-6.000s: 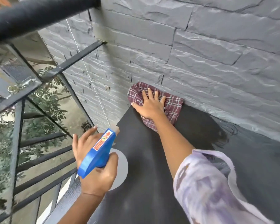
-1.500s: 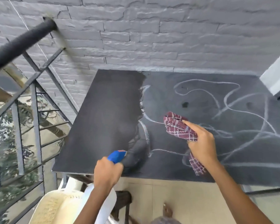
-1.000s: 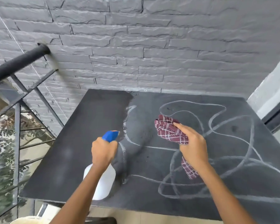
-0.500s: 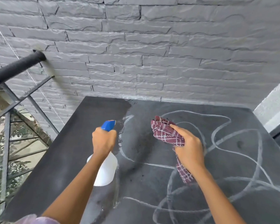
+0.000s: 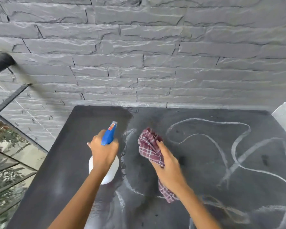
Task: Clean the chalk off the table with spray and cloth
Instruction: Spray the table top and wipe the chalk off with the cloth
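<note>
Hands clamped: left (image 5: 104,153) grips spray bottle (image 5: 108,138), right (image 5: 168,164) bunches cloth (image 5: 149,146) above chalked table (image 5: 221,187).

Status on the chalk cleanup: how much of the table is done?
Done: the left strip of the table is dark and free of lines. In hand: the left hand grips the spray bottle, nozzle pointing away over the top; the right hand holds the checked cloth bunched. Left: chalk lines loop across the middle and right, more than half the surface.
</note>
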